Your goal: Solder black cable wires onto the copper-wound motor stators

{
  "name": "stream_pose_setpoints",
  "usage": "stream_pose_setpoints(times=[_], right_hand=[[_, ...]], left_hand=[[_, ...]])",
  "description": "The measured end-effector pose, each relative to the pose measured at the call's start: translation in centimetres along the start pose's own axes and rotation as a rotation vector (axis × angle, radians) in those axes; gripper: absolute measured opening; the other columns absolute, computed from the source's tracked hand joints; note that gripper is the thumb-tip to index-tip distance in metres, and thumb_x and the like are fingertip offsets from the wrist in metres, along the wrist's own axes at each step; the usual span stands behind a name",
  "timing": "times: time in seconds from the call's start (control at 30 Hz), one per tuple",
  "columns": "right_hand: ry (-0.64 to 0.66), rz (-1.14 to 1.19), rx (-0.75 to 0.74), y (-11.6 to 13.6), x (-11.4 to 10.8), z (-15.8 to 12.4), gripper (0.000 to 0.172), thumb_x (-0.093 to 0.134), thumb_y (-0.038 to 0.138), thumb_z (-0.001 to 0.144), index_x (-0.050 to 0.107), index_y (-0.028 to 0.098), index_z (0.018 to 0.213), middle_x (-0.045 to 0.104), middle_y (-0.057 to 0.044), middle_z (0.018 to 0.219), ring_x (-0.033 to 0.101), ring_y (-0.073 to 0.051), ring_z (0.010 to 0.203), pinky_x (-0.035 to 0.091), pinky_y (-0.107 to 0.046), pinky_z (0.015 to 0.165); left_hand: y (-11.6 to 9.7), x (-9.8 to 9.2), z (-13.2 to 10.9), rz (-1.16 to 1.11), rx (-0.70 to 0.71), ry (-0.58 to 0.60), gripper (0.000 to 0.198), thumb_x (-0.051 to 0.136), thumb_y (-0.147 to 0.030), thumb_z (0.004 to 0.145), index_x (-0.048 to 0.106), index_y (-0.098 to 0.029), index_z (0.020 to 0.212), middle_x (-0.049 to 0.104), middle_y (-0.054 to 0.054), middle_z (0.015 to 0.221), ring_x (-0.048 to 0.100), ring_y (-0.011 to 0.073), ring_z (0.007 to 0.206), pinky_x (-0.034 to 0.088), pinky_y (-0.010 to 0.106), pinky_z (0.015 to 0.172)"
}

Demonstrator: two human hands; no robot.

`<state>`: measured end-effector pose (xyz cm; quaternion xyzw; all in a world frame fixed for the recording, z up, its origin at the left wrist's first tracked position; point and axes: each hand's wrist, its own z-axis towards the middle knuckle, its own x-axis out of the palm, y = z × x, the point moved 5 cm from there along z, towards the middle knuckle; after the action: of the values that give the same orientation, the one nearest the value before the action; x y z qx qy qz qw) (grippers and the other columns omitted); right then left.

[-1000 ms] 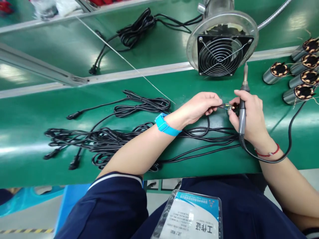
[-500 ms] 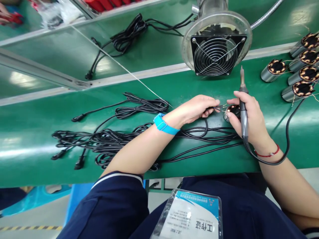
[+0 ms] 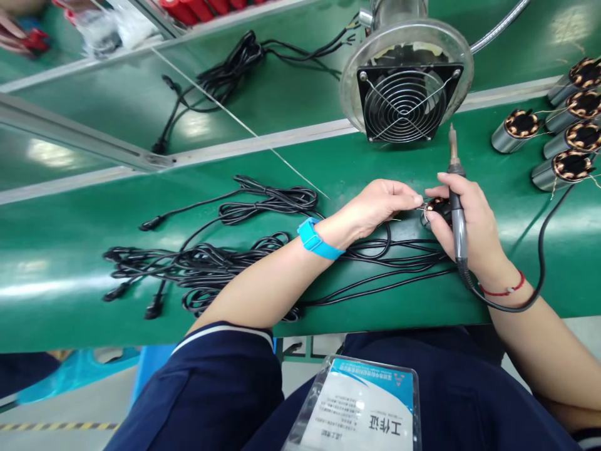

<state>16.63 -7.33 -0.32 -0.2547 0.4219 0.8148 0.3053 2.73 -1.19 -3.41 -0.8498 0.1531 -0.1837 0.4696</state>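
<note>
Left hand (image 3: 375, 207) has moved in: fingers pinch the cable (image 3: 404, 254) end, now against the coil (image 3: 434, 210). Right hand (image 3: 472, 228) clenched on soldering iron (image 3: 459, 232), tip up, off the joint.

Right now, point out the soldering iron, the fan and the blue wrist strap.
soldering iron (image 3: 458, 225), head view, grey handle.
fan (image 3: 404, 103), head view, centre of the wire grille.
blue wrist strap (image 3: 319, 241), head view, middle of the band.

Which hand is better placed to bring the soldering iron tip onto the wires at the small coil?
Right, most likely: the right hand grips the soldering iron beside the small coil, tip pointing away toward the fan. The left hand is busy pinching the wire ends there.
</note>
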Motion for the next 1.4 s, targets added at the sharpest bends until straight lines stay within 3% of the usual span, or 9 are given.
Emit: stream_pose_setpoints(times=[0.1,0.2,0.33,0.53,0.7,0.83,1.03,1.2,1.4], right_hand=[[0.006,-0.011,0.0,0.0,0.1,0.0,0.052,0.058,0.029,0.086,0.038,0.034,0.134,0.07,-0.004,0.105,0.063,-0.027,0.095,0.052,-0.047,0.082],[0.007,-0.016,0.007,-0.1,0.1,0.0,0.053,0.057,0.028,0.086,0.037,0.034,0.134,0.07,-0.004,0.106,0.063,-0.027,0.096,0.051,-0.048,0.084],[-0.007,-0.002,-0.003,-0.1,0.0,0.0,0.055,0.06,0.025,0.084,0.038,0.034,0.134,0.07,-0.003,0.107,0.062,-0.027,0.096,0.051,-0.048,0.084],[0.01,0.001,-0.019,0.1,0.2,0.0,0.053,0.058,0.027,0.085,0.038,0.033,0.134,0.069,-0.004,0.109,0.061,-0.026,0.096,0.051,-0.047,0.083],[-0.001,-0.036,-0.04,0.1,0.5,0.0,0.046,0.057,0.029,0.087,0.043,0.031,0.131,0.069,-0.004,0.105,0.06,-0.025,0.092,0.05,-0.043,0.077],[-0.039,-0.079,-0.003,0.1,0.2,0.0,0.037,0.057,0.031,0.089,0.048,0.03,0.125,0.072,-0.002,0.094,0.062,-0.023,0.086,0.048,-0.042,0.076],[-0.115,-0.073,0.069,0.1,0.1,-0.1,0.029,0.055,0.022,0.09,0.052,0.026,0.119,0.072,0.0,0.089,0.063,-0.02,0.086,0.049,-0.038,0.079],[-0.13,0.01,0.105,-0.3,0.6,0.1,0.035,0.056,0.021,0.088,0.051,0.027,0.122,0.071,0.0,0.095,0.065,-0.02,0.091,0.05,-0.039,0.084],[-0.185,0.076,0.203,-1.8,-0.7,-0.6,0.036,0.056,0.023,0.088,0.052,0.027,0.124,0.071,-0.002,0.102,0.065,-0.019,0.102,0.049,-0.042,0.096]], left_hand=[[-0.1,0.0,-0.1,-0.013,-0.018,0.066,0.02,0.076,-0.026,0.068,0.062,-0.012,0.064,0.038,-0.007,0.046,0.025,0.0016,0.042,0.012,0.02,0.043],[-0.4,-0.2,-0.3,-0.039,-0.027,0.118,0.014,0.068,-0.016,0.071,0.059,-0.012,0.061,0.042,-0.005,0.048,0.033,0.003,0.044,0.019,0.019,0.044],[-0.9,-0.5,-0.6,0.039,0.001,0.095,0.012,0.061,-0.007,0.07,0.057,-0.012,0.06,0.047,-0.004,0.052,0.036,0.0033,0.046,0.023,0.019,0.046],[-1.3,0.0,-1.0,0.173,0.101,0.019,0.013,0.072,-0.013,0.067,0.06,-0.011,0.061,0.051,-0.005,0.056,0.04,0.0037,0.053,0.03,0.019,0.055],[-0.8,0.5,-1.0,0.085,0.082,0.078,0.021,0.078,-0.02,0.065,0.059,-0.011,0.06,0.043,-0.007,0.052,0.032,0.0026,0.048,0.022,0.019,0.049],[-0.7,0.4,-0.9,-0.068,0.029,0.168,0.023,0.062,-0.021,0.078,0.054,-0.013,0.058,0.038,-0.006,0.046,0.028,0.0032,0.042,0.016,0.02,0.045],[-0.5,1.2,-0.7,0.122,0.073,0.237,0.014,0.065,-0.02,0.075,0.063,-0.01,0.065,0.061,0.001,0.061,0.044,0.0043,0.051,0.026,0.018,0.049],[-1.8,0.7,-0.9,0.277,0.137,0.093,0.014,0.059,-0.015,0.078,0.063,-0.01,0.066,0.056,-0.003,0.057,0.043,0.0041,0.053,0.032,0.018,0.055],[-4.5,-5.9,0.1,0.409,0.255,-0.295,0.016,0.051,-0.012,0.082,0.062,-0.01,0.07,0.052,-0.002,0.059,0.04,0.0052,0.053,0.036,0.019,0.058]])
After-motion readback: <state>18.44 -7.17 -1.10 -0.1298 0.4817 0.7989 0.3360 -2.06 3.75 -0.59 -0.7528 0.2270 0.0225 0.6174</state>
